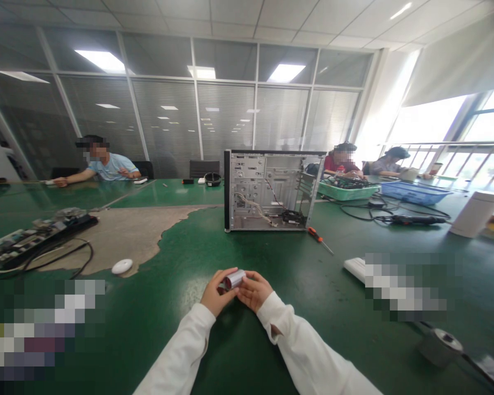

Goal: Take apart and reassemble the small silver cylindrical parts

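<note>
Between my two hands, just above the green table (181,307), is a small silvery cylinder (235,279) with a dark reddish end facing left. My left hand (217,293) grips it from the left, thumb below and fingers above. On its right side, the fingers of my right hand (255,292) are closed on the same cylinder. Farther back stands an open computer case (271,189) with cables and a black part inside. An orange-handled screwdriver (320,240) lies by its lower right corner.
A circuit board with cables (37,236) lies at left, near a white round lid-like object (122,267). At right are a power strip (356,269), a grey roll (440,346), a white container (475,214), a green basket (348,191) and a blue basket (414,192). Several people sit around the table.
</note>
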Demonstrator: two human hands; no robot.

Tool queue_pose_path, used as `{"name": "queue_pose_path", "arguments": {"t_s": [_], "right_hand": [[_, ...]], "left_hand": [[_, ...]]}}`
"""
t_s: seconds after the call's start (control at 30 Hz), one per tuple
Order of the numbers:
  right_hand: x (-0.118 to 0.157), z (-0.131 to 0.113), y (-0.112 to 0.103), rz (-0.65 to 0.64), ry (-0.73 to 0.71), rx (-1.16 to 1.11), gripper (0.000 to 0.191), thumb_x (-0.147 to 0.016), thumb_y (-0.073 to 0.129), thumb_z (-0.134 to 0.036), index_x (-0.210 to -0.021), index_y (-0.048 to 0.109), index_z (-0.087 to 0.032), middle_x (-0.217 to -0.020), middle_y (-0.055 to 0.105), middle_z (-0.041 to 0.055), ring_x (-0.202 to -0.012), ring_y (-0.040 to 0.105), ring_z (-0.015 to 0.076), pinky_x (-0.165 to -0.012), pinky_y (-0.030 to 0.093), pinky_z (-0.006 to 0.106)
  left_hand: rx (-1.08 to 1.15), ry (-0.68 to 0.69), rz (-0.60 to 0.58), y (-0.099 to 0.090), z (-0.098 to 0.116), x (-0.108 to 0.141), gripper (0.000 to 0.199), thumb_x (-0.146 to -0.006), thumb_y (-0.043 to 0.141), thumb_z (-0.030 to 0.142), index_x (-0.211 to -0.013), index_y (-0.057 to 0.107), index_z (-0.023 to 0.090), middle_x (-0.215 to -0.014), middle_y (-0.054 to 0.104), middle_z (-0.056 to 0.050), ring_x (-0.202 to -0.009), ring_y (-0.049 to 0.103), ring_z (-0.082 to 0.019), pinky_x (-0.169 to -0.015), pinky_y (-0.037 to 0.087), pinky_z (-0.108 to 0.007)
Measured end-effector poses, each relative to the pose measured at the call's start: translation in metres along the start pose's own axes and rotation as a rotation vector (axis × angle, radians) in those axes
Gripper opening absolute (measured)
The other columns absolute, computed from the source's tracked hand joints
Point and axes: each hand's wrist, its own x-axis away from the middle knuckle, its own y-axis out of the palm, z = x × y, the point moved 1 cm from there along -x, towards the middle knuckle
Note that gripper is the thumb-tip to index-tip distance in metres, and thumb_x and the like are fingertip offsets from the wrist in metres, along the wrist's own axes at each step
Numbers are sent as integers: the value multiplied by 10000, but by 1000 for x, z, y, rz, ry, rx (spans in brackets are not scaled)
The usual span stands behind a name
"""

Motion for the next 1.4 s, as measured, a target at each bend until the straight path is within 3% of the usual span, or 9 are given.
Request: {"name": "queue_pose_path", "arguments": {"t_s": [0.13, 0.23, 0.37, 0.47, 0.7, 0.8, 1.0, 1.27, 1.4], "right_hand": [[-4, 0, -3, 10, -151, 113, 365, -545, 665, -275, -835, 460, -193, -609, 591, -9, -560, 581, 116, -523, 447, 228], [-2, -4, -5, -8, -351, 370, 356, -569, 639, -293, -870, 477, -193, -679, 591, -3, -620, 565, 121, -522, 438, 226], [11, -12, 0, -42, -636, 766, 287, -633, 567, -213, -917, 533, -229, -851, 586, 17, -757, 527, 133, -682, 419, 258], [18, -15, 4, -109, -757, 946, 288, -659, 519, -168, -928, 558, -264, -944, 555, 17, -887, 477, 157, -772, 381, 271], [4, -5, -6, -50, -652, 871, 457, -594, 570, -142, -1024, 474, -265, -825, 570, 2, -772, 505, 154, -716, 371, 274], [-1, -1, -10, -36, -607, 943, 419, -612, 570, -192, -1013, 467, -252, -779, 572, 4, -727, 508, 157, -684, 361, 274], [4, -4, -5, -73, -669, 1171, 309, -664, 515, -222, -971, 486, -242, -822, 557, 20, -745, 489, 161, -677, 349, 275], [6, -4, -4, -65, -712, 1249, 321, -682, 499, -245, -1001, 478, -232, -877, 555, 36, -796, 489, 171, -697, 371, 285], [9, -6, -2, -50, -826, 1246, 345, -696, 486, -269, -1038, 474, -226, -962, 536, 52, -874, 479, 174, -695, 401, 279]], "left_hand": [[-23, 25, -26, -2, 6, 0, 442, -608, 581, 256, -1043, 514, 209, -978, 508, -67, -838, 506, -179, -579, 429, -221], [-15, -8, -22, -4, 6, 0, 425, -620, 572, 256, -1037, 516, 196, -998, 538, -72, -888, 504, -199, -637, 430, -254], [-38, -43, -28, -6, 3, 0, 389, -619, 579, 229, -1003, 530, 189, -961, 587, -64, -885, 515, -201, -680, 409, -280], [-47, -30, -23, -7, 1, 0, 379, -598, 598, 217, -972, 543, 199, -957, 593, -49, -876, 518, -198, -700, 399, -292], [-95, -39, 10, -4, 2, 2, 362, -595, 584, 182, -953, 536, 200, -953, 590, -49, -879, 516, -194, -735, 396, -313], [-124, -26, 12, -3, 4, 3, 358, -594, 569, 162, -948, 526, 199, -965, 570, -52, -873, 514, -191, -708, 403, -308], [-167, 6, 2, -2, 3, 2, 362, -582, 562, 138, -937, 517, 190, -948, 542, -56, -855, 510, -186, -672, 403, -293], [-178, -9, -5, -2, 4, 2, 344, -591, 559, 144, -930, 512, 176, -931, 557, -57, -846, 517, -185, -678, 399, -291], [-161, -5, -56, -2, 4, 3, 319, -615, 567, 201, -929, 519, 176, -920, 576, -53, -843, 523, -182, -694, 402, -287]]}}
